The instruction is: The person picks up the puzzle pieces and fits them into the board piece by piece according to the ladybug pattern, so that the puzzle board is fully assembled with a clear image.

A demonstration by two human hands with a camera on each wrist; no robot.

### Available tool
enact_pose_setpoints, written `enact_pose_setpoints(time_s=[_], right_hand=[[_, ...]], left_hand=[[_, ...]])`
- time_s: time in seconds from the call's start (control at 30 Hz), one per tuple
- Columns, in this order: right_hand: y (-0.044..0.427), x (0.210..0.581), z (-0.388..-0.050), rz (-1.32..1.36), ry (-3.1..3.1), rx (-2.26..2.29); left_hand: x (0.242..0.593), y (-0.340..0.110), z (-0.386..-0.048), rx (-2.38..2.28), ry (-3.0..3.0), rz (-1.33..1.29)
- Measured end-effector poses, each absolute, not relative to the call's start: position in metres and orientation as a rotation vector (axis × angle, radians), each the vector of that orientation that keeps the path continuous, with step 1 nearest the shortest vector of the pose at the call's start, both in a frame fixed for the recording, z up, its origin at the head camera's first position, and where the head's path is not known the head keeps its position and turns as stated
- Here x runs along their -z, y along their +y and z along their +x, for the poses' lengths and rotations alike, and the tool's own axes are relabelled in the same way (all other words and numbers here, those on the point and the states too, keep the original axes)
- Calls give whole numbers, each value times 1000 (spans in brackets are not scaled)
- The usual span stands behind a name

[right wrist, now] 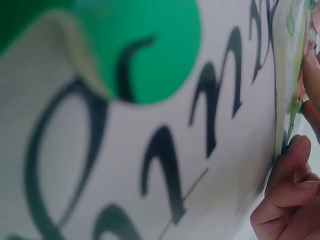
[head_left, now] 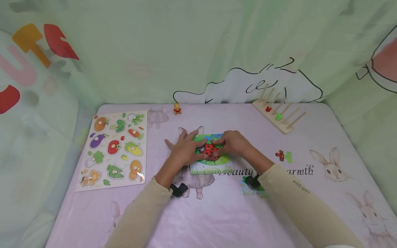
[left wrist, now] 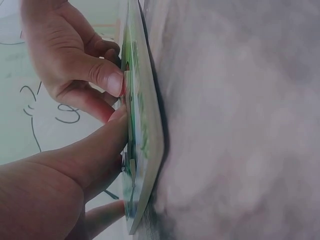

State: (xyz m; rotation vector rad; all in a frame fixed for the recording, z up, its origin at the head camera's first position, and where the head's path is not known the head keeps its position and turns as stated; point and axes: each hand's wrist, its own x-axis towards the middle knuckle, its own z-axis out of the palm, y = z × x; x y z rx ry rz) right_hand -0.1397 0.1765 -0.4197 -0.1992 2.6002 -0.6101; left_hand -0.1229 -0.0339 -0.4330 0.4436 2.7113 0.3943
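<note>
- In the head view, the ladybug puzzle board [head_left: 214, 167] lies at the middle of the frame, flat on the pink tablecloth [head_left: 217, 217].
- The left hand [head_left: 183, 151] rests on its left side, with the fingers spread and quite straight; its thumb touches the red ladybug [head_left: 211, 151] (this hand is open, it does not clasp).
- The right hand [head_left: 235, 143] comes from the right, with bent fingers, and its thumb and forefinger touch the same ladybug (if they pinch it or only press on it, I cannot tell).
- Both arms wear beige sleeves [head_left: 139, 213].
- At the left of the frame there is a vegetable peg puzzle [head_left: 124, 179], and at upper centre a small Winnie-the-Pooh figure [head_left: 177, 109].
- At upper right stands a wooden peg rack [head_left: 284, 127], bearing a red piece [head_left: 268, 109] and a green piece [head_left: 278, 117].
- Right of centre lies a red-and-green puzzle piece [head_left: 280, 155]; a second puzzle piece [head_left: 246, 188] is partly hidden below the right forearm.
- In the left wrist view, the board is seen from its edge, upright in the middle, and fingertips of both hands touch its face.
- In the right wrist view, a blurred green shape [right wrist: 155, 55] fills the upper left, over black printed letters [right wrist: 167, 175]; the board and fingers appear at the right edge.
</note>
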Motion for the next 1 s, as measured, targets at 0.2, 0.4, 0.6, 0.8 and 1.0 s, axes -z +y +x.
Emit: enact_pose_setpoints(time_s=[0.2, 0.4, 0.6, 0.8, 1.0], right_hand=[[176, 419, -141, -221, 2600, 597], [175, 420, -142, -266, 2616, 566], [172, 420, -141, -230, 2608, 567], [175, 421, -139, -257, 2612, 598], [190, 422, -137, -470, 2585, 660]], left_hand=[[433, -34, -124, -390, 2688, 443], [431, -35, -124, -377, 2678, 435], [429, -36, -124, -383, 2679, 436], [429, -36, -124, -376, 2681, 442], [429, -34, -125, -368, 2677, 451]])
